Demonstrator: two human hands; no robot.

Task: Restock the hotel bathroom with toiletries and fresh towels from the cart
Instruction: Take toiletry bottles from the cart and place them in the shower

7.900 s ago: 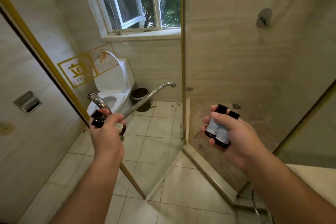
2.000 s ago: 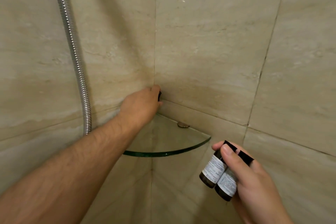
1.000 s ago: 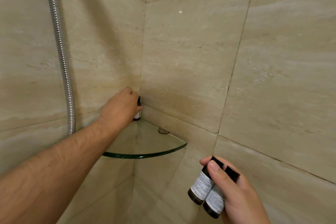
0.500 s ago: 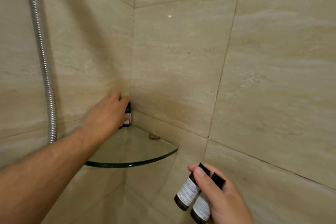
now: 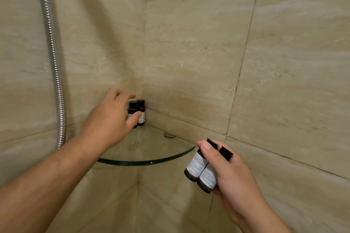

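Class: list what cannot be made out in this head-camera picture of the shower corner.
Head view:
Label print on two brown bottles in right hand: too small, blurred.
Two small dark bottles on glass corner shelf: lower parts hidden by left hand; grip unclear.
Ribbed steel shower hose: cut by top edge, lower end behind forearm.

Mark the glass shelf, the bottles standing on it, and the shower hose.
glass shelf [image 5: 145, 162]: head view, front rim.
bottles on the shelf [image 5: 140, 103]: head view, right bottle's cap.
shower hose [image 5: 54, 58]: head view, mid-length.

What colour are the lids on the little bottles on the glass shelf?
Black. The lids show best in the head view.
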